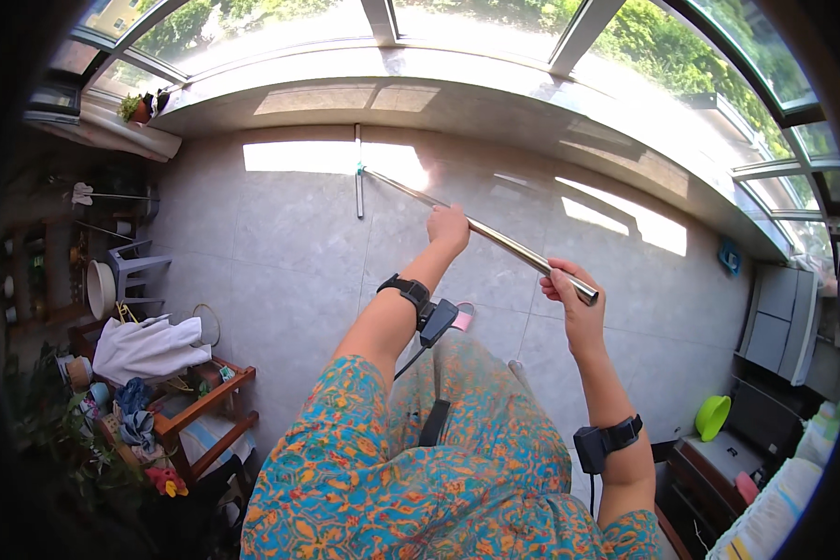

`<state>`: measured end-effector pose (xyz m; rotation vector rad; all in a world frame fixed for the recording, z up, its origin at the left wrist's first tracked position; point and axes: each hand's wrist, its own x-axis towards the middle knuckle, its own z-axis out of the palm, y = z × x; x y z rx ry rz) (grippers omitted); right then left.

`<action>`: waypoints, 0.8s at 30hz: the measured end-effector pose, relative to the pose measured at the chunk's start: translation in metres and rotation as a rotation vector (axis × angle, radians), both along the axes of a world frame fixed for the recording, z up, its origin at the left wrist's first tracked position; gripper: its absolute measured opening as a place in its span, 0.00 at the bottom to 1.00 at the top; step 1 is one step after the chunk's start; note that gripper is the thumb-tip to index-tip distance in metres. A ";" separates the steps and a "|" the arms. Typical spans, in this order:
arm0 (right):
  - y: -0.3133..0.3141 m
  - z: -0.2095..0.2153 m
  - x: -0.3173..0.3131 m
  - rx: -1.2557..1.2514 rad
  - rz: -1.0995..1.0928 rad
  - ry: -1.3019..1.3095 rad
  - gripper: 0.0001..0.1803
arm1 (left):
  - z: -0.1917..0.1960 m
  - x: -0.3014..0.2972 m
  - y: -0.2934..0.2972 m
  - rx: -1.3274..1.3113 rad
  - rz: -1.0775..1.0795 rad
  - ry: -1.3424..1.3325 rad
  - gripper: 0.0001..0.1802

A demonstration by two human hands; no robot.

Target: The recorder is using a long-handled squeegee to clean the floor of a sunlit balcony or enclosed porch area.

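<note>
Both my hands grip a long metal pole [504, 241] that runs from near my right side out to a narrow flat head [358, 177] resting on the grey tiled floor. My left hand [449, 227] is closed round the pole's middle. At the pole's near end sits my right hand [569, 291], also closed round it. Each wrist carries a black strap with a small device. My patterned blue and orange clothing fills the lower middle of the view.
A wooden rack [205, 392] with cloths and clutter stands at the left, with a grey plastic stool [135, 266] beyond it. A curved window sill [457, 93] rims the far floor. Cabinets [779, 322] and a green bowl [713, 415] are at the right.
</note>
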<state>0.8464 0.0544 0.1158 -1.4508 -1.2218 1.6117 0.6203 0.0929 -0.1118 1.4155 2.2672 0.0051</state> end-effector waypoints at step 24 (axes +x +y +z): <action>-0.084 0.200 0.222 0.280 -0.436 -0.652 0.18 | 0.151 0.273 0.000 0.491 -0.825 -0.570 0.21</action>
